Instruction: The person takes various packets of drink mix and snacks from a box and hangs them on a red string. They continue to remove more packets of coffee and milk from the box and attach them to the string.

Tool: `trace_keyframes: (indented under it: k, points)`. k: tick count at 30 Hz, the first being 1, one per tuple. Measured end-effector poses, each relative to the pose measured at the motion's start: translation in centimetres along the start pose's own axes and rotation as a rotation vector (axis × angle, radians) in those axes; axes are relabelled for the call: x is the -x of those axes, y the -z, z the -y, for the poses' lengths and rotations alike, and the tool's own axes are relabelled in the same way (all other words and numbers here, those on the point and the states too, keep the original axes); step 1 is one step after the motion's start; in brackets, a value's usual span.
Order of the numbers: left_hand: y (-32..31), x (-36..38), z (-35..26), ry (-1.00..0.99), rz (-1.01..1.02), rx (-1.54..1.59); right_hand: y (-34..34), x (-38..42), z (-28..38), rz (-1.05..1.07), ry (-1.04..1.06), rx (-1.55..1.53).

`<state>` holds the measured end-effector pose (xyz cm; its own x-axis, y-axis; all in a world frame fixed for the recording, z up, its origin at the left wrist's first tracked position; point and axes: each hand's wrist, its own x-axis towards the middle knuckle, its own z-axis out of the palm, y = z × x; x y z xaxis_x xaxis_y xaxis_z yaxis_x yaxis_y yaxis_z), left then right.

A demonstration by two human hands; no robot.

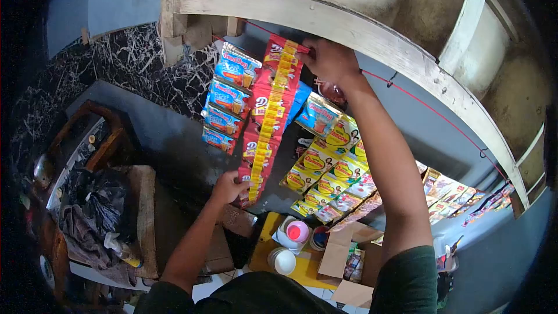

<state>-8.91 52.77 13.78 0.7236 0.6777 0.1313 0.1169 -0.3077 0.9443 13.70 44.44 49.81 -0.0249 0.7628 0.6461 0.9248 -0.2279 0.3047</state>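
A long strip of red sachets (268,102) with a yellow band down its middle hangs in front of me. Its lower end is pinched in my left hand (228,188). Up by the red string (418,102), my right hand (332,63) is closed on the strip's top corner; whether it also grips the string is hidden. Blue drink sachets (228,96) hang just left of the red strip. To its right are another blue sachet (318,117) and yellow-green seasoning packets (319,160), partly behind my right forearm.
A white wooden shelf (325,14) runs above the string, which carries hooks (392,79) and more sachets (450,195). Below stand an open cardboard box (336,253), a yellow table (261,251) with cups (285,261), and at left a black plastic bag (107,197).
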Motion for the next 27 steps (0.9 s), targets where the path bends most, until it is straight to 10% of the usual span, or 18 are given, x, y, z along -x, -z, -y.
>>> trace_keyframes:
  k: [14, 27]
  points:
    - [9.1, -0.1, -24.2, -1.19, -0.506, -0.387, -3.2, -3.0, -4.1, -0.333, 0.048, 0.03]
    - [12.1, -10.4, -30.6, -0.817, -0.169, -0.672, -2.9, -2.9, -5.2, -0.213, -0.003, 0.002]
